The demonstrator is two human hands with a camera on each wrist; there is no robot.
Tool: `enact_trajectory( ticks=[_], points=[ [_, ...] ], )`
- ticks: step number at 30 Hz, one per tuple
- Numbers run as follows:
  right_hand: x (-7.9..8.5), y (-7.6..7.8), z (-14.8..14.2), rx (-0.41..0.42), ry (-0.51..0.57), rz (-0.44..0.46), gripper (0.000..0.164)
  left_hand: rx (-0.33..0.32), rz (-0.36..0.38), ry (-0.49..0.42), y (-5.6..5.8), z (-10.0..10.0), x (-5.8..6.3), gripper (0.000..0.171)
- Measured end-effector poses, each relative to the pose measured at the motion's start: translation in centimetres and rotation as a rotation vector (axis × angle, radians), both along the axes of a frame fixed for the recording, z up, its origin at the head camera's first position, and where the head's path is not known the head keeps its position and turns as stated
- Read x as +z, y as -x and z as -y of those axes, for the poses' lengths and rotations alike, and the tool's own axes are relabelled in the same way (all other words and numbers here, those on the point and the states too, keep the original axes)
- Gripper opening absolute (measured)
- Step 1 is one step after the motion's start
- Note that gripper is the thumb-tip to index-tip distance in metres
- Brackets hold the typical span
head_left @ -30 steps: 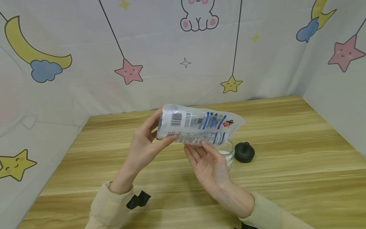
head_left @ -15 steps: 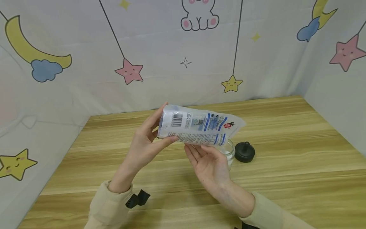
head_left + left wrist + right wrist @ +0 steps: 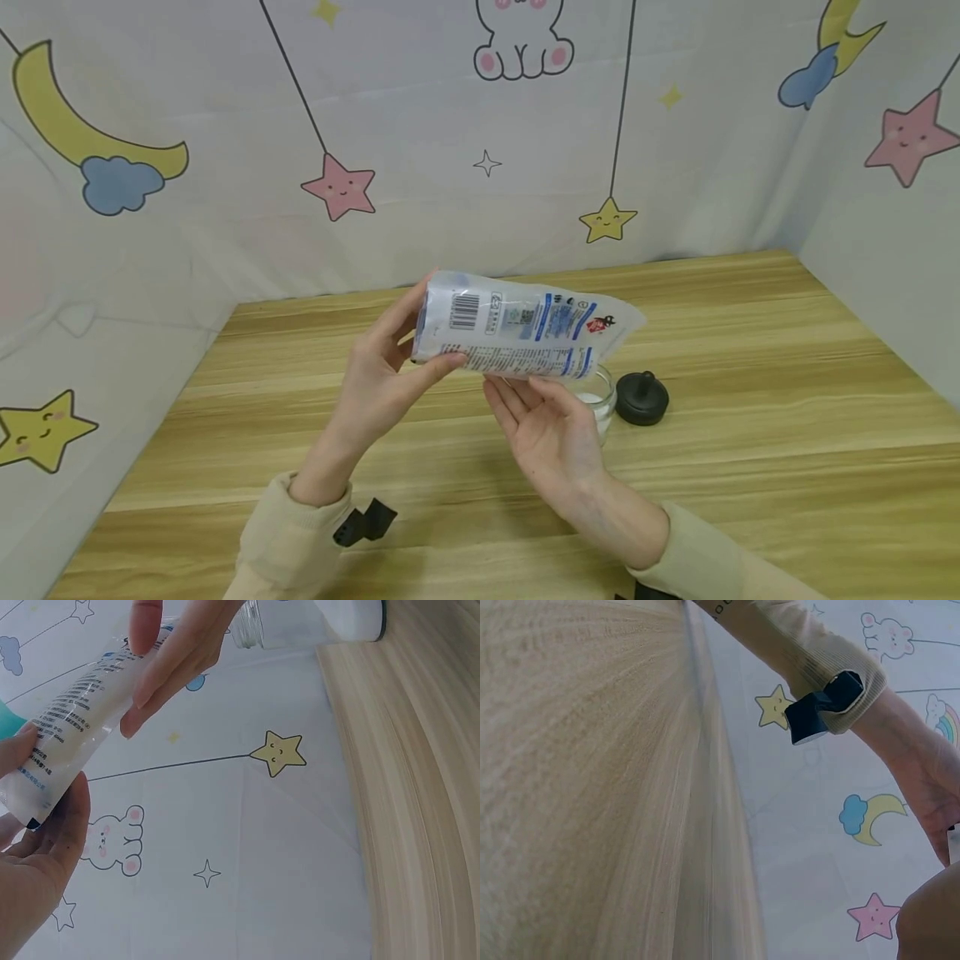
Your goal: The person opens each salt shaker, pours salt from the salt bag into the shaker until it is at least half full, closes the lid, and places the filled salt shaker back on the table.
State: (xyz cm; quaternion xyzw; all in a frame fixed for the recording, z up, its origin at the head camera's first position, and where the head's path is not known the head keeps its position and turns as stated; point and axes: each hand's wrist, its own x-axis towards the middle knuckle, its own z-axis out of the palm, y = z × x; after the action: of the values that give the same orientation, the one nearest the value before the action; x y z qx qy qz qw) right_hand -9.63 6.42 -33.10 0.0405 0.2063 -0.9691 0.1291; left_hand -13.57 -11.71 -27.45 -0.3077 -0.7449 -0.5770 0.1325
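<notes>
A glossy, soft plastic bag (image 3: 517,325), white with blue print, is held above the counter (image 3: 787,433), between its left and right edges. Its long axis runs left to right, the tapered end dipping rightward over a round glass jar (image 3: 604,417) with white contents. A knobbed black lid (image 3: 642,400) sits just beside. The left hand (image 3: 375,375) grips the bag's broad end, thumb in front; the right hand (image 3: 555,442) lies palm-up beneath, fingers nearly straight.

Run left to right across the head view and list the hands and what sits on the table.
Left hand → right hand → glass jar → black lid. The printed bag spans much of that stretch, so it has no clear place.
</notes>
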Motion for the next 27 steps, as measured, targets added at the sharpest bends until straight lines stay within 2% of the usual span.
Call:
enact_trajectory(
  ticks=[5, 12, 20, 27],
  points=[
    [0.09, -0.02, 0.02, 0.009, 0.0, 0.007, 0.032, 0.019, -0.022, 0.001, -0.09, -0.05, 0.04, 0.077],
    [0.08, -0.03, 0.01, 0.011, -0.007, 0.005, 0.03, -0.002, -0.065, 0.0, -0.07, -0.1, -0.07, 0.074],
    [0.06, -0.18, -0.14, 0.014, 0.009, -0.005, 0.033, -0.027, -0.038, 0.004, -0.26, -0.11, 0.16, 0.086],
    [0.0, -0.3, -0.25, 0.016, 0.015, -0.006, 0.034, -0.033, -0.001, 0.034, -0.48, -0.08, 0.3, 0.087]
  ],
)
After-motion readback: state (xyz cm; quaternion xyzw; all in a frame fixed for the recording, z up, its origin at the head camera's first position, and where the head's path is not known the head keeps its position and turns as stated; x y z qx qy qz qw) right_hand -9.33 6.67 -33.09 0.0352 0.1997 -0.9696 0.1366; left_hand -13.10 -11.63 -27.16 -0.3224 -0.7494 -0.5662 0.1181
